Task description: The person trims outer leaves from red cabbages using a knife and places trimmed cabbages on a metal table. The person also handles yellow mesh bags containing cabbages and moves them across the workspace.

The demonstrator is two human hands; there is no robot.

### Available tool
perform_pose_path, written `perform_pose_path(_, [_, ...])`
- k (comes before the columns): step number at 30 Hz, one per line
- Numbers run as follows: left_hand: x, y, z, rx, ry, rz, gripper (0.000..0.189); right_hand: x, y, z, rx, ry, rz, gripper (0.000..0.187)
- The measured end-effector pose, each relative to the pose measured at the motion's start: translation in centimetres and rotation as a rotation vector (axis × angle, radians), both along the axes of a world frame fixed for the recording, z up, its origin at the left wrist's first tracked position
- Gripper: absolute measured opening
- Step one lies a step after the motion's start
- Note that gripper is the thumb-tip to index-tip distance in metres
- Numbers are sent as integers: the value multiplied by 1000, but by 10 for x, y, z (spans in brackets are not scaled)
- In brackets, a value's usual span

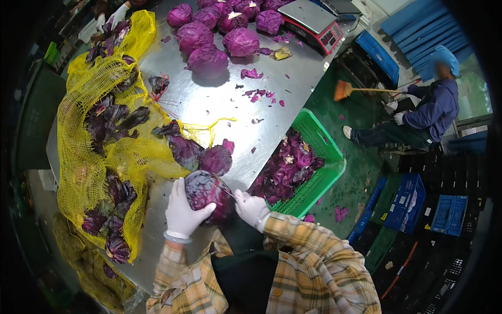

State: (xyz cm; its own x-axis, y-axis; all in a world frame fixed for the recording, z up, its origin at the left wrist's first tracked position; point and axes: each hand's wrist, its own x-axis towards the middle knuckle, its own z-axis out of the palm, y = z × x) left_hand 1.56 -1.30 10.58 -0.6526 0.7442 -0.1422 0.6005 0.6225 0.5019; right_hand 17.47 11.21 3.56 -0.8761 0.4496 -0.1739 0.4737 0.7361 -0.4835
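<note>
A red cabbage (208, 194) with dark outer leaves is held near the steel table's front edge. My left hand (184, 208), in a white glove, grips it from the left with the thumb across its near side. In my gloved right hand (251, 208) is a small knife (229, 192); its thin blade meets the cabbage's right side, and the handle is hidden in my fist. Loose cabbage leaves (215, 160) lie just beyond the cabbage. Yellow mesh sacks (82, 157) holding cabbages and dark leaves spread along the left of the table.
Several trimmed cabbages (208, 61) sit at the table's far end beside a red scale (313, 23). A green crate (331, 172) of leaf trimmings stands at the right edge. A person (427, 106) holds a broom (345, 90); another person's gloved hands (117, 16) show far left. Stacked crates (404, 204) stand right.
</note>
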Motion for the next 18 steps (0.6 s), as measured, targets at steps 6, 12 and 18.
perform_pose_path(6, [16,17,2,-71,153,-96,102,11,11,-4,-226,-156,36,23])
perform_pose_path(12, [-14,-9,-1,28,-10,-238,101,-9,37,-20,-349,-76,126,33])
perform_pose_path(18, [-44,-63,-28,249,-404,-293,108,-7,36,-57,-793,-44,61,49])
